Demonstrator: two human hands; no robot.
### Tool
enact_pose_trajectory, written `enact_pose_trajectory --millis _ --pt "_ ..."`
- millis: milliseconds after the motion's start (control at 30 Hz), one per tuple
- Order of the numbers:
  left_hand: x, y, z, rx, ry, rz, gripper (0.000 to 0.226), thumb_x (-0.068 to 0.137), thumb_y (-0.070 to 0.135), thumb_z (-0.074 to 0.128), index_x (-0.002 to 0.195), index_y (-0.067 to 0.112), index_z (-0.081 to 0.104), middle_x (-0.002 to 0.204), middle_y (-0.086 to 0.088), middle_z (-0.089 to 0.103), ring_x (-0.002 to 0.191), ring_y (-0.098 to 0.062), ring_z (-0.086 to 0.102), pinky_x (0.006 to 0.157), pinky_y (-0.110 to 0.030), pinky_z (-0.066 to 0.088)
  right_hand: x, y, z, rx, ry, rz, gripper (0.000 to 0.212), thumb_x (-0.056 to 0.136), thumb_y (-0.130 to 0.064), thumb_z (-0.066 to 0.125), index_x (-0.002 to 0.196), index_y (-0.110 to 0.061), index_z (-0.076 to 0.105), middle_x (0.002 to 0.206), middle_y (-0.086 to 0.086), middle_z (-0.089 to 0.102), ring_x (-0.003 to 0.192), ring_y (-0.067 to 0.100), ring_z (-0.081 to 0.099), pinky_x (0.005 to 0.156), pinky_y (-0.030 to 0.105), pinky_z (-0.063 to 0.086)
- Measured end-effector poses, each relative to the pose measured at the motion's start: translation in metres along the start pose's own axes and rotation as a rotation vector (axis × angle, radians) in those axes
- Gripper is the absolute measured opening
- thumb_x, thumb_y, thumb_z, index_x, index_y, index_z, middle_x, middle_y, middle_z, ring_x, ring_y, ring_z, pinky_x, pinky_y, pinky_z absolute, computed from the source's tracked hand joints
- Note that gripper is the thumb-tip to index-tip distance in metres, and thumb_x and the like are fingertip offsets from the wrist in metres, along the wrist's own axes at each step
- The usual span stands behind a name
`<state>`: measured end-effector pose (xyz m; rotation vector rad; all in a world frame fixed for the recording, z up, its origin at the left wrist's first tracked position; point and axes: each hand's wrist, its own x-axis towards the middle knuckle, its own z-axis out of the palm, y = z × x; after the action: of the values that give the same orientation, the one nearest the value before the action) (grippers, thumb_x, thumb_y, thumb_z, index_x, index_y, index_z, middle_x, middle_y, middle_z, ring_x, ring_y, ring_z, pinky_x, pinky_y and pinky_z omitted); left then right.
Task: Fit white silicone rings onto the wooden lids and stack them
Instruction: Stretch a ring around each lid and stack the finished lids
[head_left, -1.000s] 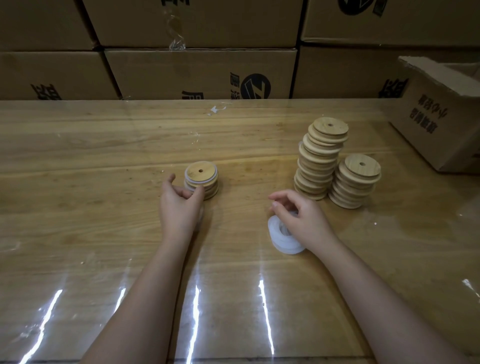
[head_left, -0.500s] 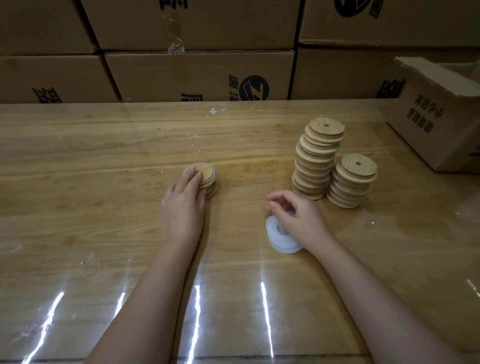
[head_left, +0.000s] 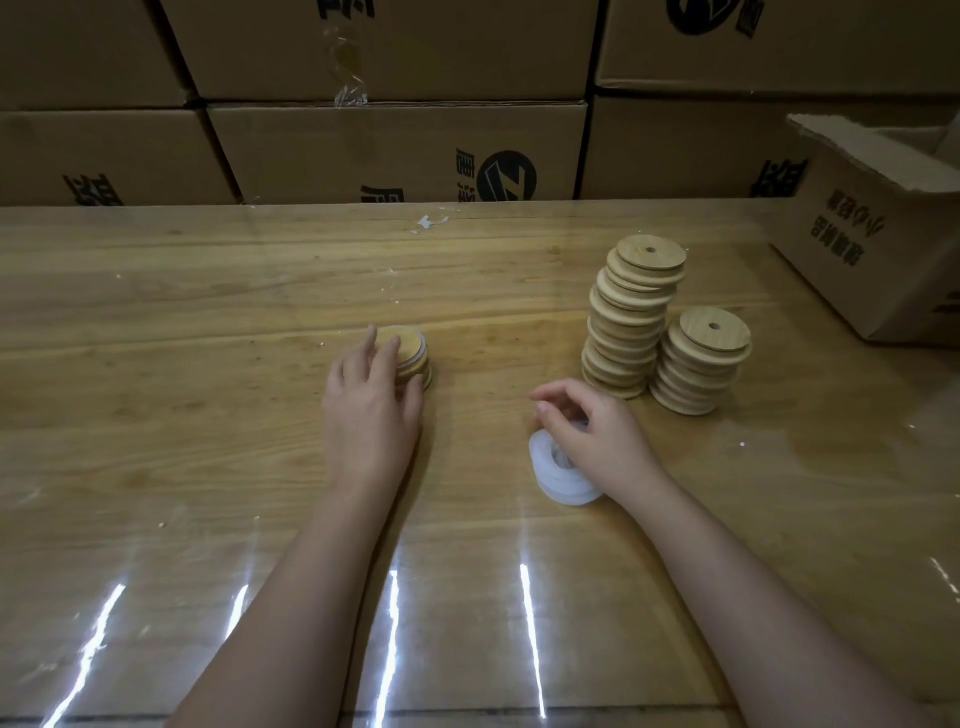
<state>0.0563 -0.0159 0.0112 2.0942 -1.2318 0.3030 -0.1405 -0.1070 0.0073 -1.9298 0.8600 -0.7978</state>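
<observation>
The short stack of round wooden lids with white rings (head_left: 418, 364) sits mid-table under the straight fingers of the left hand (head_left: 371, 410), which should press squarely down so that nothing skews. The right hand (head_left: 597, 436) curls over the pile of white silicone rings (head_left: 561, 480), near the two stacks of bare wooden lids (head_left: 628, 332); whether it pinches one I cannot tell. A second ago the left hand was curled beside the stack with the top lid uncovered, while the right has hardly moved.
</observation>
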Motion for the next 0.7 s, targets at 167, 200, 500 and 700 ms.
enact_pose_trajectory --millis 167,200,500,700 --pt "-0.018 0.04 -0.006 -0.151 -0.054 0.398 0.023 0.085 0.015 0.055 0.1 0.004 0.068 0.105 -0.014 0.065 0.093 -0.035 0.061 0.082 -0.045 0.049 0.0 0.001 -0.001 0.005 0.017 -0.013 0.016 0.092 -0.017 0.056 0.096 -0.029 0.065 0.083 -0.01 0.068 0.082 0.002 0.063 0.074 0.017 0.048" --pt "-0.024 0.049 -0.005 -0.189 -0.147 0.462 0.022 0.086 0.017 0.055 0.1 0.007 0.069 0.103 -0.01 0.066 0.093 -0.033 0.061 0.08 -0.044 0.049 0.0 0.001 0.0 0.012 0.032 -0.024 0.017 0.093 -0.014 0.053 0.097 -0.027 0.064 0.082 -0.01 0.068 0.081 0.002 0.063 0.075 0.019 0.049" --pt "-0.044 0.066 0.012 -0.165 -0.499 0.563 0.033 0.089 0.033 0.057 0.119 0.018 0.061 0.128 0.001 0.053 0.113 -0.02 0.048 0.093 -0.038 0.038 0.0 0.0 0.002 -0.016 0.2 -0.124 0.021 0.091 -0.002 0.05 0.093 -0.016 0.066 0.087 -0.004 0.065 0.086 0.014 0.063 0.078 0.039 0.053" --pt "-0.046 0.066 0.012 -0.131 -0.45 0.548 0.034 0.089 0.037 0.056 0.119 0.022 0.061 0.126 0.004 0.054 0.114 -0.019 0.049 0.092 -0.037 0.037 -0.003 -0.006 -0.006 -0.313 0.512 -0.457 0.021 0.082 -0.008 0.046 0.088 -0.006 0.066 0.088 0.004 0.063 0.084 0.022 0.058 0.076 0.038 0.044"
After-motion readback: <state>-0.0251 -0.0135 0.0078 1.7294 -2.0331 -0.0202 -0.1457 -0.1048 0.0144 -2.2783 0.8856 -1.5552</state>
